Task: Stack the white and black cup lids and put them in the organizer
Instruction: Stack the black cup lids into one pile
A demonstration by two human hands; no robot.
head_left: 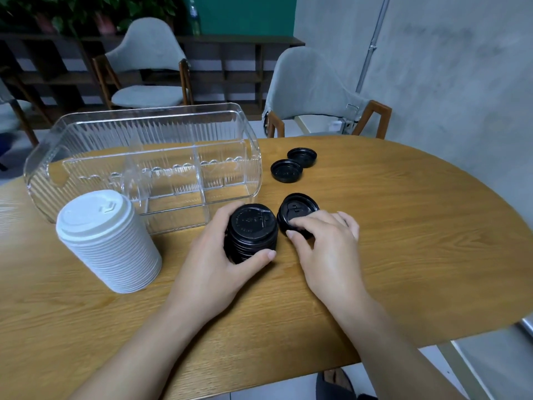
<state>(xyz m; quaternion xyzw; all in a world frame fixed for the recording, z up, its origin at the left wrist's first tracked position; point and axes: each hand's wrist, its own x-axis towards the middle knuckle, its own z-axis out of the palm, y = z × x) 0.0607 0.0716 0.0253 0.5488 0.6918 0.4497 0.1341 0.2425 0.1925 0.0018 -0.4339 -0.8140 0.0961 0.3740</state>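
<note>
Near the surface's (375,284) middle, our left hand (219,255) grips the black stack (251,235) steady while our right hand (323,243) pinches a loose black lid (298,207) to add.

We see the organizer (144,163) at the upper left of the table (403,255), a tall lid stack (108,241) before it at the left, a shorter stack (251,233) mid-frame, one lid (298,210) just right of it, two lids (294,166) behind.
</note>
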